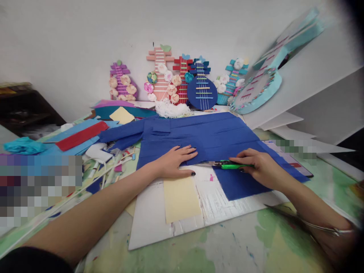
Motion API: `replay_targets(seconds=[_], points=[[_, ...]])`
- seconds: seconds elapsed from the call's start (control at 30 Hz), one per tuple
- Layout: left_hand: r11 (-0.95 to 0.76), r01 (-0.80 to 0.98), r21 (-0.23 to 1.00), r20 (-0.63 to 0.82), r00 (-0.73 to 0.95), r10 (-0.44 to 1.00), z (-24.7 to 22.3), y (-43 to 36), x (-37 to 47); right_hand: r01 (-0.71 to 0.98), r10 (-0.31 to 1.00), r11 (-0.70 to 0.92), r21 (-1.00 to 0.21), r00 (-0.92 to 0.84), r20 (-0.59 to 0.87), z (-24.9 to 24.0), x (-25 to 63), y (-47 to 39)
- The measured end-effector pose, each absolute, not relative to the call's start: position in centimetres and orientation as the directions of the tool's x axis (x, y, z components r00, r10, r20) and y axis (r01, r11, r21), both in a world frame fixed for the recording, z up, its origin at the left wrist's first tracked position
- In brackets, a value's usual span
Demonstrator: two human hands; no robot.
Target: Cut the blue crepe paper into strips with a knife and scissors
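My left hand (179, 161) lies flat with spread fingers on a large sheet of dark blue paper (199, 132), near its front edge. In my right hand (256, 167) is a green utility knife (229, 165). Its metal blade points left and meets the blue paper along a cut line. A flap of the blue paper (231, 187) hangs toward me below the knife. Under the paper lies a white board (150, 216) scored with many cut marks. A pale yellow piece of paper (182, 201) rests on the board, just in front of my left hand.
Decorated paper lutes, one of them dark blue (201, 93), lean against the back wall. White string (172, 109) is heaped before them. On the left are paper strips, including a red one (82, 135), and scraps. A large light-blue lute (258, 91) and white boards stand right.
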State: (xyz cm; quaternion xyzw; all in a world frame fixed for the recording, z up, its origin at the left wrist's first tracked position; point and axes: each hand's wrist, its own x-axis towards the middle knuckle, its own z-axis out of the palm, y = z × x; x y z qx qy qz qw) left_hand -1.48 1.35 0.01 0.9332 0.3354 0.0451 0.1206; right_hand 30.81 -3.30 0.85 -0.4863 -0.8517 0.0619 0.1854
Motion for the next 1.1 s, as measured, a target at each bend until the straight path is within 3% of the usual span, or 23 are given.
replay_targets(seconds=[1.1], points=[[-0.753, 0.602, 0.266, 0.034, 0.775, 0.632, -0.2, 1.4, -1.5, 0.816, 0.858, 0.509, -0.275, -0.453, 0.242, 0.9, 30.4, -3.6]])
